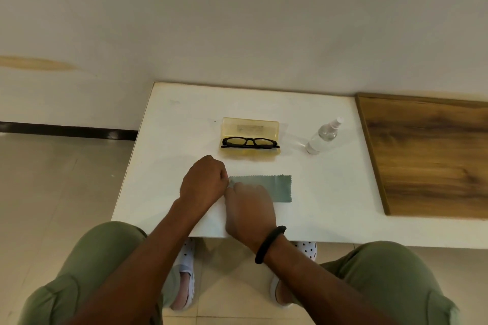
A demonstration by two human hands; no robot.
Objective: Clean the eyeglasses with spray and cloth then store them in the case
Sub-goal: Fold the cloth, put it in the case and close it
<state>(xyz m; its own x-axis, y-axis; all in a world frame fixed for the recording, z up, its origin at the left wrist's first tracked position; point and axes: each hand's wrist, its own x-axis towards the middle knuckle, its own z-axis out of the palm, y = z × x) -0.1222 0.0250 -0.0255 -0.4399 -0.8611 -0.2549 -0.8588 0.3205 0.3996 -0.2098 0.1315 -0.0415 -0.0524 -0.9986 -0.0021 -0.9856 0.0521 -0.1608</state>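
Black-framed eyeglasses (250, 142) lie folded in the open yellow translucent case (250, 124) at the middle of the white table (171, 126). A clear spray bottle (323, 137) with a white nozzle stands to the right of the case. A grey-green cleaning cloth (278, 187) lies flat on the table in front of the case. My left hand (203, 182) has its fingers curled at the cloth's left edge and pinches it. My right hand (249, 211) rests on the left part of the cloth, its fingers at the same edge.
A wooden board (433, 158) covers the table's right side. A white wall rises behind the table. Tiled floor (52, 192) lies to the left. My knees in green trousers and my white shoes sit below the table's front edge.
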